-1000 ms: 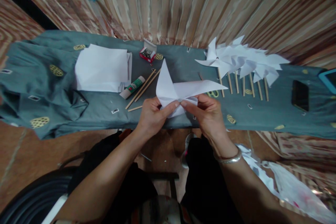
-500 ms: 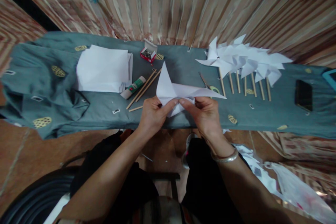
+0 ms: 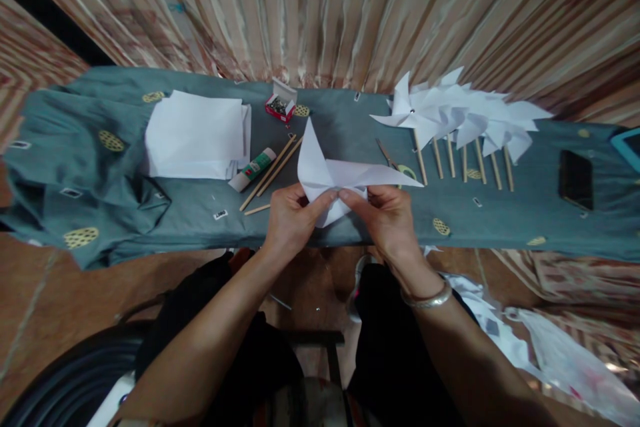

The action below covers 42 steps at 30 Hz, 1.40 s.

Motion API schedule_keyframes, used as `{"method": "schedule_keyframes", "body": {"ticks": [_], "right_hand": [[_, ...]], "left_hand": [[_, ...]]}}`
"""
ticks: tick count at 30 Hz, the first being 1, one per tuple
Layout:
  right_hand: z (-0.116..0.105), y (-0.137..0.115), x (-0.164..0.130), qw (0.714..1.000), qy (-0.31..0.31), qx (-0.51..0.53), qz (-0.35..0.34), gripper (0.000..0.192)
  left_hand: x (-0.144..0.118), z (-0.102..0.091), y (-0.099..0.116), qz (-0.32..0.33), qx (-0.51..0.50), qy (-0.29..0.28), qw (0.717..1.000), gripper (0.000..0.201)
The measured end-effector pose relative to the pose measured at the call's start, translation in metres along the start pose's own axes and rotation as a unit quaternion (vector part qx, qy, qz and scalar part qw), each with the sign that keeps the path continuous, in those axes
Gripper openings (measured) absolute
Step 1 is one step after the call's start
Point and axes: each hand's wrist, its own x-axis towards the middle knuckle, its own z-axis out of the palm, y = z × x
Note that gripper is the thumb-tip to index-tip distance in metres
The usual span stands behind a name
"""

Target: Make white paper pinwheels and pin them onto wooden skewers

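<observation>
1. The white folded paper pinwheel blank (image 3: 340, 177) is held just above the near edge of the grey-green patterned cloth (image 3: 200, 213), in front of the person. One pointed flap stands up to the left of centre and another runs out long and flat to the right.
2. It looks very light and thin, a sheet that will crease, crumple or tear under a hard pinch. The free flaps appear floppy, so the middle, where the folds meet, is likely the firmest place to take hold.
3. The left hand (image 3: 293, 220) pinches the paper at that middle, thumb and forefinger closed narrowly on it.
4. The right hand (image 3: 393, 220) meets it from the other side, fingertips closed on the same central folds; a silver metal bangle (image 3: 427, 297) circles that wrist.
5. Just left of the paper lie thin wooden sticks (image 3: 273, 170) and a green-and-white glue stick (image 3: 253, 168).
6. Farther left sits a stack of plain white paper sheets (image 3: 197, 137); behind the sticks is a small open red box (image 3: 279, 105).
7. To the right, scissors with yellow-green handles (image 3: 397, 163) lie partly under the long flap, beside a row of finished white paper pinwheels on wooden sticks (image 3: 460, 123).
8. At the far right rests a black phone (image 3: 575, 180).
</observation>
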Motion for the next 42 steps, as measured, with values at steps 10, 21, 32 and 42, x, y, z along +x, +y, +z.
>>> {"method": "schedule_keyframes", "body": {"ticks": [10,21,32,42], "right_hand": [[-0.0034,-0.0079,0.0002,0.997,0.008,-0.063,-0.035,0.02],[-0.0073,-0.0051,0.0012,0.999,-0.029,-0.032,0.012,0.024],[-0.0083,-0.0073,0.002,0.998,-0.038,-0.044,0.021,0.025],[-0.0099,-0.0046,0.0022,0.998,-0.036,-0.056,0.013,0.023]], "left_hand": [[0.0017,-0.0009,-0.0042,0.022,0.01,-0.006,1.0,0.024],[0.0007,0.0004,0.0021,0.006,-0.002,0.0,1.0,0.023],[0.0014,0.0025,0.0037,-0.004,0.007,0.002,1.0,0.025],[0.0008,0.0031,0.0006,0.012,0.021,-0.011,1.0,0.025]]}}
